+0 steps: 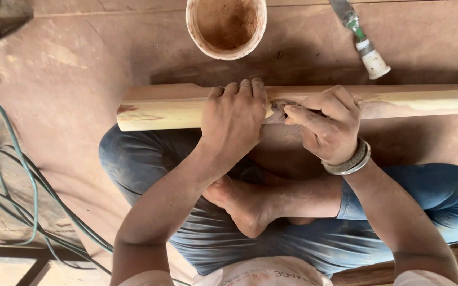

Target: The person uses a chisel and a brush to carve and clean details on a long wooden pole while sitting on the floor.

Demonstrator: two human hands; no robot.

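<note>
Wooden beam (176, 108): long axis left–right across lap. Left hand (234, 119) clamped over it; right hand (327, 124) closed, fingertips pressing the filler patch (278, 112) between the hands.

One long pale wooden beam (176, 108), one round dust-coated plastic bucket (226, 26), one white-handled metal tool (364, 45), and one green coiled cable (11, 175).

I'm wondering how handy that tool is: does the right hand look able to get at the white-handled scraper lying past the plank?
Probably yes. The right hand rests on the wooden plank, and the scraper lies on the bare floor just beyond it, with nothing between them.
</note>
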